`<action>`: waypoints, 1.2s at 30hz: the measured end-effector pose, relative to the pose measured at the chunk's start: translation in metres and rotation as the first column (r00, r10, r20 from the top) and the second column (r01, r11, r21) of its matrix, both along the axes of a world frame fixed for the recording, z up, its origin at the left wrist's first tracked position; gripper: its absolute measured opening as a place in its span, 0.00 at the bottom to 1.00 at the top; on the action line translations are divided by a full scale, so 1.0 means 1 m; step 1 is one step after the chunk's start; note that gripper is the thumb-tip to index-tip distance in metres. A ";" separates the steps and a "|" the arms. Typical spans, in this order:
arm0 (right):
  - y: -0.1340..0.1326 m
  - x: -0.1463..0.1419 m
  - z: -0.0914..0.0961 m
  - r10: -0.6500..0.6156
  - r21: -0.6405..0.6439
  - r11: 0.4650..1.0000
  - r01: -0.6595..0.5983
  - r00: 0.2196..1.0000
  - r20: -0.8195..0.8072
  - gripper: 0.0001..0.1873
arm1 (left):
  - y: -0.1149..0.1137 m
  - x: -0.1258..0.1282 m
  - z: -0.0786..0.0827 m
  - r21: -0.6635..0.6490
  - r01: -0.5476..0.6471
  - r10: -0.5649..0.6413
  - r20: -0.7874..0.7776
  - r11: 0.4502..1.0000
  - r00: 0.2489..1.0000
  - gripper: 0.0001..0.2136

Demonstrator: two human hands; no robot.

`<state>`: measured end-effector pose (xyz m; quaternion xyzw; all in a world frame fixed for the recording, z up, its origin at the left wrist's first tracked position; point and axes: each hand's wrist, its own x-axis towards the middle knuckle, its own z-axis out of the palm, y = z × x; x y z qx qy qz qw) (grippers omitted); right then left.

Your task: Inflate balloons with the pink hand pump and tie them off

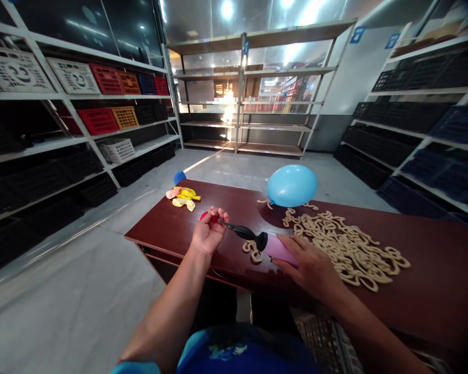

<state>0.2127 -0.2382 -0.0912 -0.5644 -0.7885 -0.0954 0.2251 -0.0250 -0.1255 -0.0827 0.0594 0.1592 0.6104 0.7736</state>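
Observation:
My left hand [208, 231] is closed in a pinch on a small red uninflated balloon [207, 216], held at the black nozzle tip of a hand pump. My right hand [310, 265] is wrapped round the pink body of the balloon pump [271, 245], which lies across the dark red table [171, 228]. An inflated light-blue balloon [292, 185] rests on the table beyond the pump. A heap of tan string loops [347, 249] lies to the right of my right hand.
A small pile of yellow, pink and blue uninflated balloons [183, 196] sits at the table's far left. Shelving racks with coloured crates [101, 98] line the left wall, dark crates [421, 130] the right. A basket [323, 337] stands under the table.

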 end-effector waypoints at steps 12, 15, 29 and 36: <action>0.006 -0.015 -0.009 -0.075 -0.086 0.994 0.073 0.997 -0.020 0.25 | -0.014 0.021 -0.012 0.171 -0.104 0.126 -0.123 0.980 0.984 0.05; 0.006 -0.024 -0.006 -0.081 -0.086 0.993 0.077 0.996 -0.042 0.25 | -0.018 0.032 -0.018 0.177 -0.155 0.184 -0.159 0.972 0.970 0.07; 0.026 -0.045 0.004 -0.062 -0.112 0.991 0.067 0.997 0.050 0.20 | 0.014 0.025 -0.019 0.007 -0.006 0.007 -0.086 1.000 0.996 0.15; 0.054 -0.054 0.016 -0.017 -0.100 0.995 0.027 0.995 0.103 0.26 | 0.040 0.027 0.012 0.032 -0.194 0.197 -0.167 0.980 0.966 0.22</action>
